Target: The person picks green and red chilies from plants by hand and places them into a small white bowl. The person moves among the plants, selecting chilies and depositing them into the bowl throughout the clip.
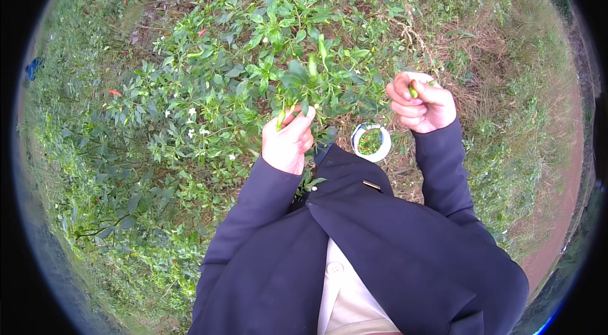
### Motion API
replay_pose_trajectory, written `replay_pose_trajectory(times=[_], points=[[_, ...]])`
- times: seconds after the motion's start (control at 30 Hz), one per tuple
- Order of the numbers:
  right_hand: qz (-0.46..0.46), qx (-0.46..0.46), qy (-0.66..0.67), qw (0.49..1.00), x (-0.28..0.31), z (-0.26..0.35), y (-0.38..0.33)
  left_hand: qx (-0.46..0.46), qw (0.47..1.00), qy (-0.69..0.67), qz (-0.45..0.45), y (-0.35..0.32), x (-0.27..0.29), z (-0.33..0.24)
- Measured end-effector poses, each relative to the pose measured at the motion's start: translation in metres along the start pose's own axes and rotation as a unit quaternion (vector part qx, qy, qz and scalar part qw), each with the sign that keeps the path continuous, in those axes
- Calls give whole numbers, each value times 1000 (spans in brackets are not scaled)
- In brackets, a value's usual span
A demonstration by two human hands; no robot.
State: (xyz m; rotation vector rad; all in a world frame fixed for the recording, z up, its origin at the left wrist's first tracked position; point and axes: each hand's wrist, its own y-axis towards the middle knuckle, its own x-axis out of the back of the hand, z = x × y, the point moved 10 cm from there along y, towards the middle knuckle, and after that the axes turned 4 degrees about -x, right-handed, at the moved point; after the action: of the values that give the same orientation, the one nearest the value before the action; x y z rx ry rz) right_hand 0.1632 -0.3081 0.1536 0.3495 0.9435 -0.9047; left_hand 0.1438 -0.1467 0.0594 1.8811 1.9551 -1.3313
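Note:
My left hand (290, 144) is closed in a pinch among the leaves of a chili plant (272, 37), at its near edge. A green chili pepper (280, 120) lies against those fingers; exactly what is between the fingertips is partly hidden by leaves. Off to the right, my right hand (425, 107) is curled closed around a small green chili pepper (413, 90), apart from the plant. Longer pale-green chilies (322, 49) stand up from the plant beyond my left hand. Between and below the hands sits a white round container (382, 154) with green and red chilies in it.
More chili plants spread to the left, with small white flowers (192, 112) and a red chili (114, 92). Dry straw (478, 59) covers ground at the right, and a bare dirt strip (557, 208) runs along the right rim. Something blue (33, 69) lies far left.

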Motion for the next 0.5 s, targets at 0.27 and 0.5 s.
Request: replay_pose_trajectory(times=[0.27, 0.5], points=[[-163, -7, 19, 986, 59, -28, 18, 27, 1000, -8, -9, -7, 5, 4], [-185, -18, -127, 974, 48, -22, 40, 9, 1000, 1, -2, -8, 5, 7]])
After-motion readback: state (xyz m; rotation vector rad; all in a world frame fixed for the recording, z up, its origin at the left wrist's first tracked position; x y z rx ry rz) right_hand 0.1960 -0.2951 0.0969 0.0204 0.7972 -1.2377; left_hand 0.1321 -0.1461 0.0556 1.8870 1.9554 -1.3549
